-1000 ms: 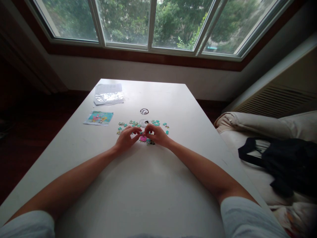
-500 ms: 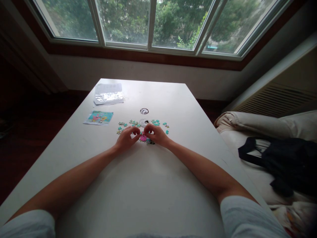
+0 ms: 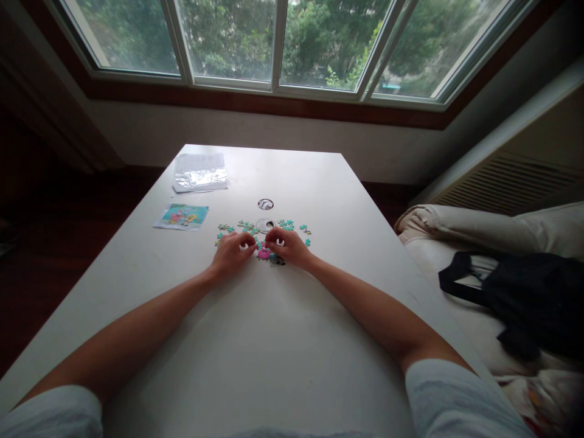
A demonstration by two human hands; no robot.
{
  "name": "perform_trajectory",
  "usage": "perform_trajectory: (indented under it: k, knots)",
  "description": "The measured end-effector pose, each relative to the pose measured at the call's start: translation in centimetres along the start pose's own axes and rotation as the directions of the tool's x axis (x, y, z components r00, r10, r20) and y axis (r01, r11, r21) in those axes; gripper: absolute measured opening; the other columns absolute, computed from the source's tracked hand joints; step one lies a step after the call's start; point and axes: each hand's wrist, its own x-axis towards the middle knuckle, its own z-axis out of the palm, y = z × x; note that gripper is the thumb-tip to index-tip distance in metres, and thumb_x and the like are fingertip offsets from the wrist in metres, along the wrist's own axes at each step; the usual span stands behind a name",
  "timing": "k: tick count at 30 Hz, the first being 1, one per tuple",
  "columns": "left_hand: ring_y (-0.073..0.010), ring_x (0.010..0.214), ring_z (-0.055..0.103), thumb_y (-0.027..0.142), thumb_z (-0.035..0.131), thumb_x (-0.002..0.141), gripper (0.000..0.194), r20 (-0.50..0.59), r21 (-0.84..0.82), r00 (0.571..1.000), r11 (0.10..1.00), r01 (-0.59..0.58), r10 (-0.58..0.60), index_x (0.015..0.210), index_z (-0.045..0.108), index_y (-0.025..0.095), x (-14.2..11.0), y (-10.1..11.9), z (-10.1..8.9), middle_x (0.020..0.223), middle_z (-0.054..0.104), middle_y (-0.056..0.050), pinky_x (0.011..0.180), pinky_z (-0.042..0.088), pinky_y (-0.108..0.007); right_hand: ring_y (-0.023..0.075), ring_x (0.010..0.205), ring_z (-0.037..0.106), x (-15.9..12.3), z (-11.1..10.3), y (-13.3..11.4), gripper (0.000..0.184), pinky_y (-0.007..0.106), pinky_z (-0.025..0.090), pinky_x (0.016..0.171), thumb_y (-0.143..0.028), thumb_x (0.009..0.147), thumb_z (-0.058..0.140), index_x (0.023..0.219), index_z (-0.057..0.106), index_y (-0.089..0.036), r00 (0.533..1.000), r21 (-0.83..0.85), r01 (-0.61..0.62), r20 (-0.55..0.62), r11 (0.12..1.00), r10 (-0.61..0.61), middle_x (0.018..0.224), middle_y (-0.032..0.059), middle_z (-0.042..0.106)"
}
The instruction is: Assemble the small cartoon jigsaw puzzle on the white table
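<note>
A: Head view: where is the pink puzzle section (image 3: 263, 255)?
B: On the white tabletop (image 3: 260, 340), between left hand (image 3: 232, 252) and right hand (image 3: 289, 246); thumbs near curled fingers, cannot tell whether either pinches a piece
A: Obstacles?
B: Loose jigsaw pieces (image 3: 286, 224) and a translucent disc (image 3: 262, 226) just beyond; picture sheet (image 3: 185, 216) farther left
A: Edges, room?
B: White surface stretches between forearms; far edge well beyond the pieces; cream sofa (image 3: 456, 225) past the right edge

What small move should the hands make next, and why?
Probably steady the pink puzzle pieces with the left hand: they lie between it and the right hand, near both hands. Whether either hand grips a piece is too small to tell.
</note>
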Motion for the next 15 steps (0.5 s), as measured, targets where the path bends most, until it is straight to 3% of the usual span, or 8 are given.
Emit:
perform_trajectory:
  k: [7,15]
  knots:
    - [-0.0201,0.083,0.06,0.029,0.065,0.088,0.009,0.043,0.032,0.999,0.999,-0.014,0.012,0.09,0.073,0.027,-0.06,0.19,-0.15,0.079,0.071,0.002,0.086,0.04,-0.035,0.0153,0.079,0.057,0.06,-0.69,0.14,0.001,0.027,0.041,0.076,-0.019,0.086,0.066,0.086,0.066,-0.02,0.999,-0.204,0.036,-0.004,0.978,-0.037,0.077,-0.0004,0.065]
    - [-0.0213,0.086,0.059,0.029,0.065,0.088,0.008,0.069,0.068,0.997,0.997,-0.048,0.043,0.091,0.072,0.026,0.02,0.29,-0.15,0.084,0.072,0.001,0.085,0.037,-0.036,0.0181,0.088,0.055,0.06,-0.53,1.01,0.004,0.03,0.04,0.083,-0.024,0.088,0.071,0.09,0.068,-0.021,0.989,-0.339,0.121,0.126,0.933,-0.083,0.086,0.0026,0.066]
